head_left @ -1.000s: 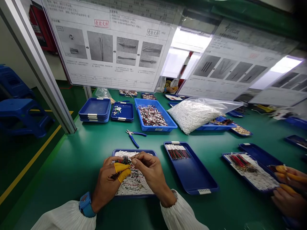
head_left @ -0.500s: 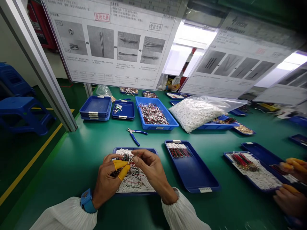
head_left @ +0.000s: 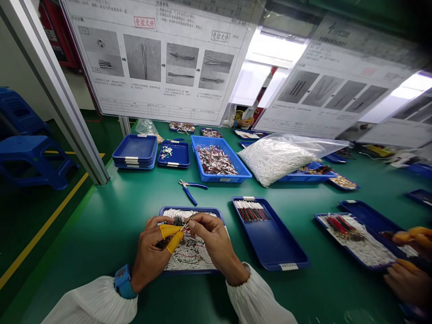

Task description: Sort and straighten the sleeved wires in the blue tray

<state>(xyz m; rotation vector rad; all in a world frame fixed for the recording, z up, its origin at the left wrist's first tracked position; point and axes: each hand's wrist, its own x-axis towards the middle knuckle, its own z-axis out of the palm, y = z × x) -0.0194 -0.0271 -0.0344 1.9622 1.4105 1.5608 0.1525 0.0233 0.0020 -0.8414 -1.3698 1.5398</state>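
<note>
My left hand (head_left: pixel 150 254), with yellow finger covers on thumb and forefinger, pinches a thin white sleeve (head_left: pixel 184 227). Thin wires (head_left: pixel 191 218) stick out of the sleeve's upper end, and the fingertips of my right hand (head_left: pixel 216 240) are closed on them. Both hands meet just above a blue tray (head_left: pixel 189 272). Many short white sleeves (head_left: pixel 199 261) fill that tray, along with dark, red and green wires partly hidden behind my left fingers.
Right of my hands lies a blue tray (head_left: pixel 280 247) with a row of sleeved wires (head_left: pixel 251 211). Blue-handled cutters (head_left: pixel 192 191) lie beyond. Farther back are stacked trays (head_left: pixel 135 150), a wire bin (head_left: pixel 221 179) and a bag of white sleeves (head_left: pixel 276 157). Another person's hands (head_left: pixel 410 279) work at right.
My right fingertips have shifted slightly right, and the wires between my hands now lean more to the right. My left hand keeps its pinch nearly unmoved.
</note>
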